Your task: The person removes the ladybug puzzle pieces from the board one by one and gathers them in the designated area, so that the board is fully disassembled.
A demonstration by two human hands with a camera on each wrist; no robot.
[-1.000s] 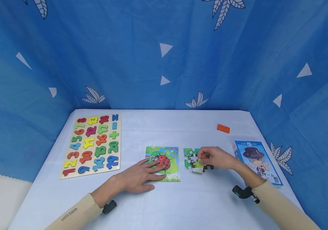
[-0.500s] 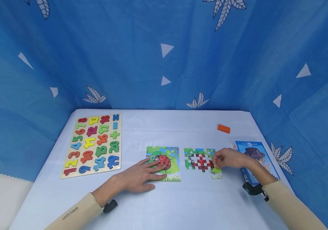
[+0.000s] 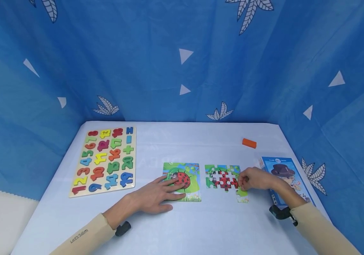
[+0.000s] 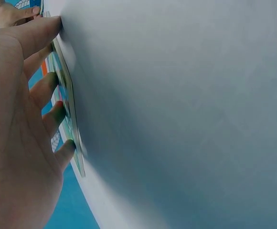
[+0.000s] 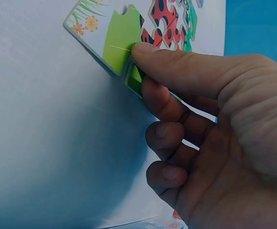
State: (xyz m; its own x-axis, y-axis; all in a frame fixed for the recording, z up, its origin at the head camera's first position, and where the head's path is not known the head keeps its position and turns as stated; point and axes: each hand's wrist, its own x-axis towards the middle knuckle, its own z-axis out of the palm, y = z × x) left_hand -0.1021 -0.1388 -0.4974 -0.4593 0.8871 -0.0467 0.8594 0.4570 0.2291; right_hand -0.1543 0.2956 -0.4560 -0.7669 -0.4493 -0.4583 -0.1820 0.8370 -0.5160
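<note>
My left hand (image 3: 154,196) lies flat with spread fingers on the ladybug picture board (image 3: 194,179); the left wrist view shows the fingertips (image 4: 58,110) resting on its thin edge. To its right is a partly joined ladybug jigsaw (image 3: 224,182), with gaps between some pieces. My right hand (image 3: 256,178) is at the jigsaw's right side, thumb and index finger pinching a green puzzle piece (image 5: 134,82) that they mostly cover. Nearer me, a green corner piece with orange flowers (image 5: 114,40) lies beside it, a narrow gap between them in the right wrist view.
A wooden number board (image 3: 103,161) lies on the left of the white table (image 3: 188,226). An orange block (image 3: 249,143) is at the back right. A blue box with a hatted figure (image 3: 284,168) lies partly under my right forearm. Blue cloth (image 3: 143,71) hangs behind.
My right hand has moved from over the middle of the jigsaw, with a piece, to its right edge. The flowered corner piece has since shifted slightly toward me. My left hand stays put.
</note>
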